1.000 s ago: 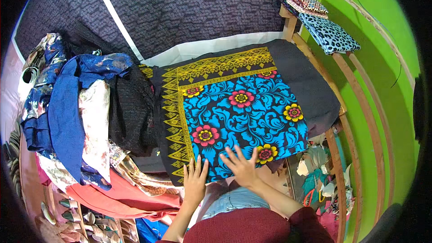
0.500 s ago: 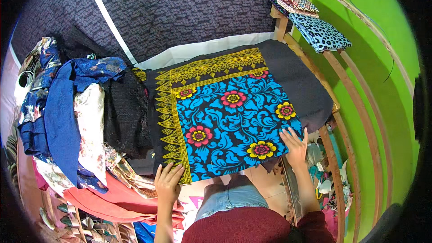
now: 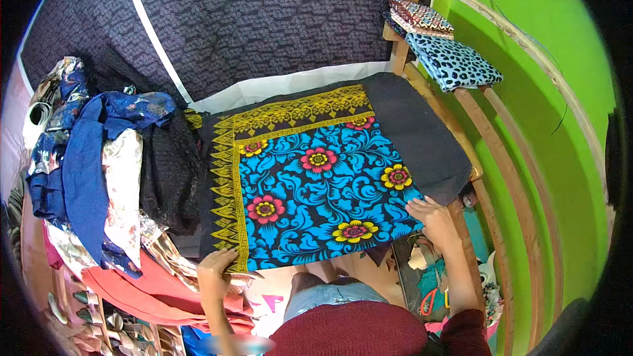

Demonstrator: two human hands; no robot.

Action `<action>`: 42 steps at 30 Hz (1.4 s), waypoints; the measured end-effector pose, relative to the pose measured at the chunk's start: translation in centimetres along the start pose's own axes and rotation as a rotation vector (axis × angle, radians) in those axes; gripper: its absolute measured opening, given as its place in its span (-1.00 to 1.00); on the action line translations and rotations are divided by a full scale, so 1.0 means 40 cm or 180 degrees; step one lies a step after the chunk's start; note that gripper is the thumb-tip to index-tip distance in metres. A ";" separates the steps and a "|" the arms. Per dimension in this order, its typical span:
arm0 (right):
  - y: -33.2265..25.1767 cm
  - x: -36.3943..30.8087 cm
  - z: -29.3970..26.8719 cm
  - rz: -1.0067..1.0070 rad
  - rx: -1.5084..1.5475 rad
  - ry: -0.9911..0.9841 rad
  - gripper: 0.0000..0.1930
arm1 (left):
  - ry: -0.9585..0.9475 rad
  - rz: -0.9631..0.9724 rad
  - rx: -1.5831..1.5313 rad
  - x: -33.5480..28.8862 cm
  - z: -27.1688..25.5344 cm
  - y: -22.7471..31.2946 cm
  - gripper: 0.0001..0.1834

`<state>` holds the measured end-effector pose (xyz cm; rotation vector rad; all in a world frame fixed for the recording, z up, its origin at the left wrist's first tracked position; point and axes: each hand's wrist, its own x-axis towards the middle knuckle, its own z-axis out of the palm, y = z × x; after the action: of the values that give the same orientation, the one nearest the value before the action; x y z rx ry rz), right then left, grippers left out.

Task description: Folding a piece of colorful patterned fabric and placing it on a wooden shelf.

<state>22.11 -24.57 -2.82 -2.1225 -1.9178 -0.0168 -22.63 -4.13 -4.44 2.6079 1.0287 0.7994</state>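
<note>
A folded batik cloth [image 3: 310, 181] lies spread before me, black and blue with red and yellow flowers and yellow borders along its far and left sides. At its near left corner, my left hand [image 3: 216, 269] is closed on the edge, fingers on top and thumb hidden. My right hand [image 3: 432, 219] grips the near right corner, its fingers curled over the edge. Under the batik is a plain dark cloth [image 3: 422, 132], which shows at the right and far side.
Heaped clothes [image 3: 86, 178] in navy, white floral and black lie at the left, with a coral cloth [image 3: 158, 296] below. Shoes [image 3: 99, 323] sit at lower left. A wooden frame [image 3: 508, 151] runs along the green wall [image 3: 560, 92]; folded fabrics [image 3: 455, 62] rest on it.
The view has shifted, so the scene sits a little further left. My left hand's fingers, which lay flatter on the border, now curl round the cloth's edge. The right hand stays at its corner.
</note>
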 end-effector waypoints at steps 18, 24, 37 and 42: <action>0.105 -0.009 -0.212 0.0142 0.2196 -0.0585 -0.51 | -0.0124 -0.1596 -0.0607 -0.013 -0.114 0.149 -0.58; 0.094 0.162 -0.069 0.1389 0.3892 0.1679 -0.84 | 0.0981 -0.1230 -0.1259 0.137 -0.074 -0.009 -0.78; 0.272 0.756 0.189 0.1701 0.0640 0.1609 -0.65 | 0.1307 -0.1896 0.0896 0.644 0.198 -0.259 -0.74; 0.270 0.827 0.275 0.1892 0.0467 0.1241 -0.64 | 0.0670 -0.2340 0.1223 0.616 0.319 -0.380 -0.68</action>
<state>34.63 9.11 -9.08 -2.2921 -1.0047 -0.1508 -9.08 23.69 -10.95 2.1289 2.1953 0.7328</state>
